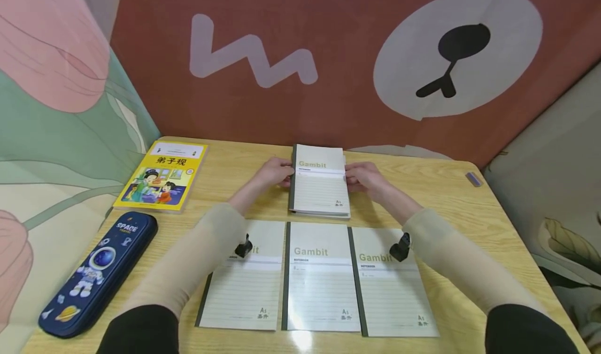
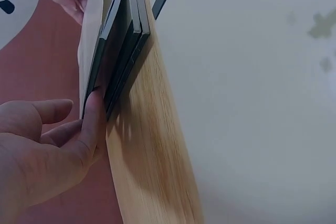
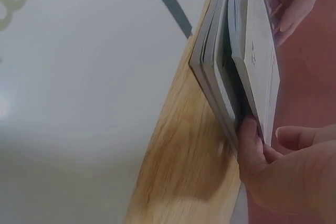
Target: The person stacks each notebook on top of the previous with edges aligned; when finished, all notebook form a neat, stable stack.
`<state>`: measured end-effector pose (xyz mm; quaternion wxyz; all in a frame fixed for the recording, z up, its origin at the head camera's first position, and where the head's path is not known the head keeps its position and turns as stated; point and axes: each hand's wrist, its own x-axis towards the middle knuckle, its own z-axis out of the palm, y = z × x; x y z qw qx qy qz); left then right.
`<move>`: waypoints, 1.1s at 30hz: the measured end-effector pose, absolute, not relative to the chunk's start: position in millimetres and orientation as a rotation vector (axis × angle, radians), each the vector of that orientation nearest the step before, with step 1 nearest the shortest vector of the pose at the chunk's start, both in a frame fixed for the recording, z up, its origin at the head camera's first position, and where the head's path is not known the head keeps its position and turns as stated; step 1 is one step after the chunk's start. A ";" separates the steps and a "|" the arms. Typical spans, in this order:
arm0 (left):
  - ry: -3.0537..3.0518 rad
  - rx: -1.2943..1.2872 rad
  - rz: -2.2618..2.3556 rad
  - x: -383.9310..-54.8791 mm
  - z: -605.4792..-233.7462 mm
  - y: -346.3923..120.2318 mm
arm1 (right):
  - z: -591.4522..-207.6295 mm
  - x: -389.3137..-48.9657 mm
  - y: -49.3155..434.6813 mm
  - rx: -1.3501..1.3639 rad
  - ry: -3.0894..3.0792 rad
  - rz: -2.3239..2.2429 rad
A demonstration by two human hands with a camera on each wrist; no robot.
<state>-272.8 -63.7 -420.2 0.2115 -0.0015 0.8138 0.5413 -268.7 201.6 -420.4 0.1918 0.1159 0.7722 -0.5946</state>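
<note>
Several lined Gambit notebooks lie in a stack at the back of the table. The top notebook (image 1: pixel 320 184) is raised off the ones below, and a gap shows in both wrist views. At its dark spine, my left hand (image 1: pixel 274 171) holds the edge, with fingers (image 2: pixel 93 111) reaching into the gap under it. On the opposite edge my right hand (image 1: pixel 366 178) grips the same notebook, fingers (image 3: pixel 249 135) tucked beneath the cover. The lower notebooks (image 3: pixel 210 72) of the stack rest on the wood.
Three matching notebooks lie in a row in front: a left one (image 1: pixel 244 291), a middle one (image 1: pixel 321 286) and a right one (image 1: pixel 394 296). At the left are a yellow picture book (image 1: pixel 161 177) and a navy space pencil case (image 1: pixel 98 273). A small eraser-like block (image 1: pixel 473 179) lies far right.
</note>
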 end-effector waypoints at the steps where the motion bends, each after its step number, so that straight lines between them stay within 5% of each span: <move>1: 2.269 -0.005 1.498 -273.0 -420.7 -62.0 | -420.6 -268.1 203.2 0.316 2.169 -1.668; 33: 2.471 0.079 1.206 -270.3 -428.7 -47.1 | -423.4 -266.9 204.2 0.311 2.260 -1.572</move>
